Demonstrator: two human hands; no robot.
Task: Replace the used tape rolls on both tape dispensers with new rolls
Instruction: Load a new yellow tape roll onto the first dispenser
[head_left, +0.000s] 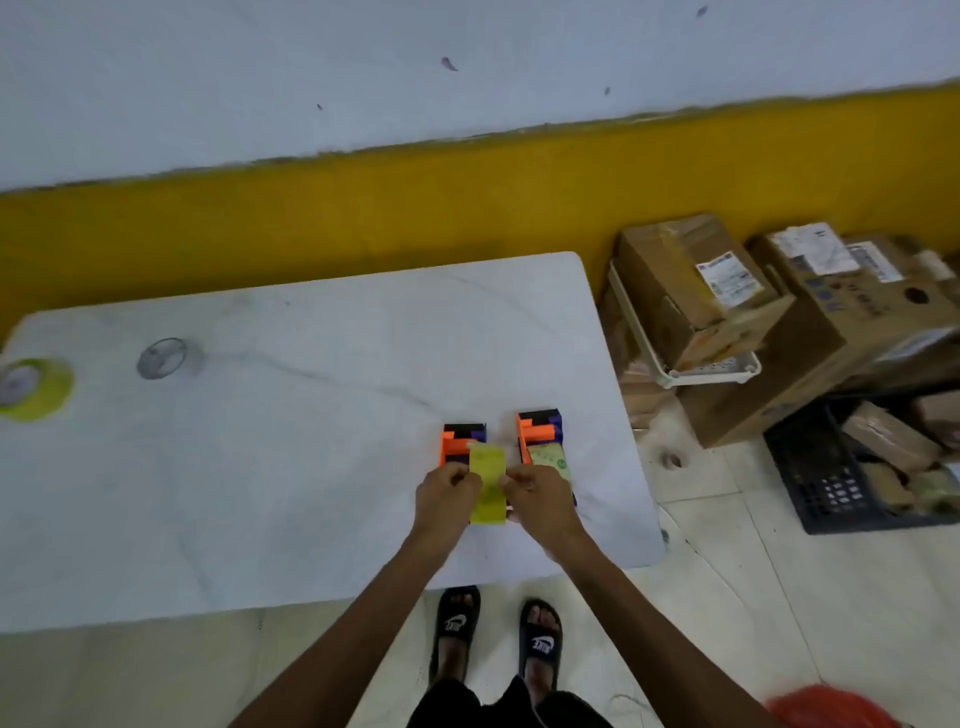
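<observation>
At the near right part of the white marble-patterned table (260, 467), we see both hands meeting over a yellow roll of tape (488, 486). The left hand (447, 499) pinches the roll's left edge with curled fingers; the right hand (540, 501) pinches its right edge likewise. The roll sits in the left orange-and-black tape dispenser (462, 441), directly between the hands. Just beside it stands the right orange-and-black tape dispenser (540, 431), carrying a pale green roll (550, 460). Well apart, near the table's far left edge, lie a yellow-green tape roll (34, 384) and a clear tape roll (163, 358).
</observation>
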